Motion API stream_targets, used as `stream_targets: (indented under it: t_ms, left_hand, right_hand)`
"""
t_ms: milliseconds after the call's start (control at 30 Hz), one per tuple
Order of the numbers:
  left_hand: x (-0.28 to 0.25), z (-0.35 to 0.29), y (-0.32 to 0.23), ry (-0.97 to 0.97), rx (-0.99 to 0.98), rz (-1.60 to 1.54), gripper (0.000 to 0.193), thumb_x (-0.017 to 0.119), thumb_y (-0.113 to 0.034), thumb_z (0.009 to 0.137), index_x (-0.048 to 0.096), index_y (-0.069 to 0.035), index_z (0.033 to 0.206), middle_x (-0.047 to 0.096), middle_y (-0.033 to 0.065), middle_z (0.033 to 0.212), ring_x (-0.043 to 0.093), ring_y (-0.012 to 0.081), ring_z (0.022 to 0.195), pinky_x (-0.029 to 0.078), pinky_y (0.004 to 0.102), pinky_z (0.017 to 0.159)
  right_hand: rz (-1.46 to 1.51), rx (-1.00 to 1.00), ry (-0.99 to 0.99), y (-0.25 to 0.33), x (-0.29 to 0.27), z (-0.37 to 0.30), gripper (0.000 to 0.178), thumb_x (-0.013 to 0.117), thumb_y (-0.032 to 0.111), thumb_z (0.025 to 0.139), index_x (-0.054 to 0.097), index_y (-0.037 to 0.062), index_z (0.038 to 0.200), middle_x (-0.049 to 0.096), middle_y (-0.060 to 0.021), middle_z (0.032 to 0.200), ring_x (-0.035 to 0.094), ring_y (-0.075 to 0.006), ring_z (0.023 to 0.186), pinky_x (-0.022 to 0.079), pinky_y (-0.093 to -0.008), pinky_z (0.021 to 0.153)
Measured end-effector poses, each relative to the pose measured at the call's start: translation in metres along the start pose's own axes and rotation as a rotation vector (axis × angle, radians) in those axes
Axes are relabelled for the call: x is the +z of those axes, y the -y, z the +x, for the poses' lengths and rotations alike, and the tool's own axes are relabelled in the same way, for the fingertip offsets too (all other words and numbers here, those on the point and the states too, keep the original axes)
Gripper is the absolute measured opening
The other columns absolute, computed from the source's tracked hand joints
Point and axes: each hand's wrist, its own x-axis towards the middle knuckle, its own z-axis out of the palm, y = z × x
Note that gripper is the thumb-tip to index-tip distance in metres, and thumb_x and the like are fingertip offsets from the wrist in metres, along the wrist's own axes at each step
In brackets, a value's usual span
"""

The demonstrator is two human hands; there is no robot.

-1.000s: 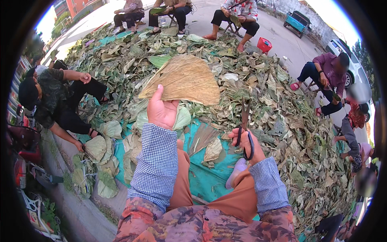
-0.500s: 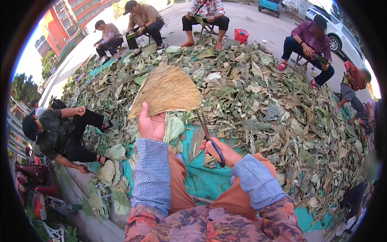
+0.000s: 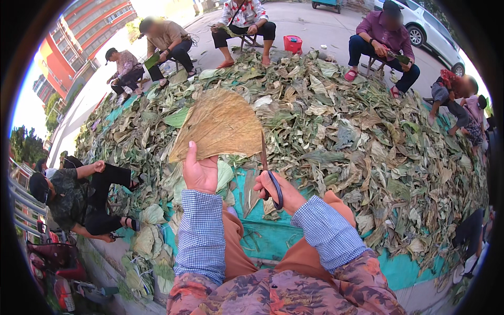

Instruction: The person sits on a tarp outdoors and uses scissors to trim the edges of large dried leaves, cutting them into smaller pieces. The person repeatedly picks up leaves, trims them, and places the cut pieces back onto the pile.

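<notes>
A large dried brown leaf (image 3: 220,123), folded into a fan shape, is held up in front of me. My left hand (image 3: 201,173) grips its lower left edge, with the thumb on the near face and the fingers hidden behind. Dark-handled scissors (image 3: 275,190) are in my right hand (image 3: 286,193), its fingers in the handle loops. Their rusty blades point upward at the leaf's right edge and look nearly together. Whether they touch the leaf I cannot tell. Beneath both hands spreads a wide heap of dried leaf pieces (image 3: 336,152) on green sheeting (image 3: 268,231).
Several people sit around the heap, some with leaves in their hands. To the left, a person in dark clothes (image 3: 71,197) sits beside stacked round leaves (image 3: 148,241). A red container (image 3: 292,44) stands at the far side, and a white car (image 3: 420,26) is parked behind.
The scissors have come up to the leaf's right edge, and their blades have drawn together. My left hand still holds the leaf. The whole view has shifted slightly.
</notes>
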Motion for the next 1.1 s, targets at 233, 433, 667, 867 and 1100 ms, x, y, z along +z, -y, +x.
stream_targets:
  t_ms: [233,433,667,867,1100]
  left_hand:
    - [-0.003,0.003,0.004,-0.001,-0.014,-0.005,0.039,0.056,-0.018,0.099,0.046,-0.004,0.134,0.058,0.0129,0.132,0.057,0.0301,0.119,0.051,0.0472,0.097]
    - [-0.006,0.004,0.004,-0.015,-0.028,0.002,0.037,0.055,-0.018,0.099,0.047,-0.004,0.133,0.058,0.0128,0.130,0.058,0.0296,0.118,0.052,0.0473,0.096]
    - [-0.005,0.005,0.007,-0.067,-0.036,-0.012,0.036,0.054,-0.018,0.100,0.047,-0.003,0.132,0.058,0.0135,0.130,0.058,0.0301,0.118,0.052,0.0470,0.096]
    - [-0.003,0.005,0.003,-0.112,-0.027,-0.005,0.036,0.054,-0.018,0.100,0.047,-0.003,0.132,0.058,0.0133,0.131,0.057,0.0302,0.118,0.052,0.0469,0.097]
    - [-0.011,0.007,0.003,-0.090,-0.081,-0.007,0.036,0.056,-0.016,0.099,0.048,-0.003,0.131,0.058,0.0126,0.130,0.058,0.0295,0.118,0.052,0.0464,0.097]
  right_hand:
    - [-0.012,-0.076,-0.098,-0.004,-0.002,0.002,0.064,0.052,0.064,0.092,0.054,0.0004,0.099,0.057,-0.0056,0.081,0.054,-0.0097,0.068,0.048,-0.0242,0.060]
    - [-0.056,-0.043,-0.124,0.001,-0.004,-0.002,0.055,0.051,0.055,0.097,0.056,0.0003,0.102,0.057,-0.0038,0.077,0.054,-0.0087,0.063,0.048,-0.0233,0.059]
    - [-0.012,-0.044,-0.205,-0.007,-0.008,0.001,0.049,0.066,0.052,0.090,0.057,0.0038,0.094,0.057,-0.0005,0.068,0.052,-0.0063,0.052,0.043,-0.0211,0.046]
    - [-0.017,-0.058,-0.156,-0.005,-0.009,0.001,0.046,0.065,0.050,0.091,0.056,0.0051,0.092,0.058,-0.0005,0.068,0.051,-0.0052,0.052,0.042,-0.0208,0.047]
    - [-0.183,-0.182,-0.159,-0.007,-0.010,0.000,0.052,0.053,0.055,0.096,0.056,0.0035,0.098,0.061,-0.0025,0.076,0.052,-0.0073,0.062,0.046,-0.0235,0.059]
